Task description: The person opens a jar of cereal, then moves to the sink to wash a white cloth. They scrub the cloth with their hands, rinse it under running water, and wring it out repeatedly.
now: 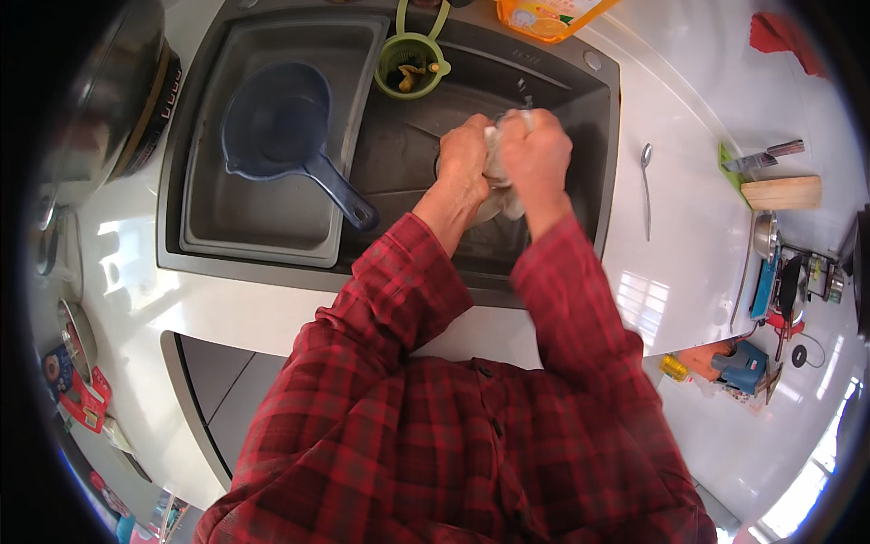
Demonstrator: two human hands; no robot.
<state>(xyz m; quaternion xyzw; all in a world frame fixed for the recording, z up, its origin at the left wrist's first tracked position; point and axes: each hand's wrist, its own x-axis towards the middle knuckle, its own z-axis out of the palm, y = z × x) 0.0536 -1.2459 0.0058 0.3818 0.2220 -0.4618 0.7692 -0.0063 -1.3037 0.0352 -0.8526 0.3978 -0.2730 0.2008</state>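
Over the basin of the dark grey sink (pixel 408 166), both hands grip a wet, pale cloth (pixel 495 158). My left hand (pixel 465 153) is closed around its left side. My right hand (pixel 542 149), slightly blurred, clenches the other side close by. A loose end of the cloth hangs below the wrists, and part of it is hidden by the fingers. Water drops show just above the right hand.
A blue plastic dipper (pixel 279 122) lies in a grey tray (pixel 204 224) on the sink's left. A green strainer basket (pixel 408 88) with food scraps hangs behind. To the right are a spoon (pixel 646 187) and a knife block (pixel 781 193). An orange pouch (pixel 544 24) stands at the back.
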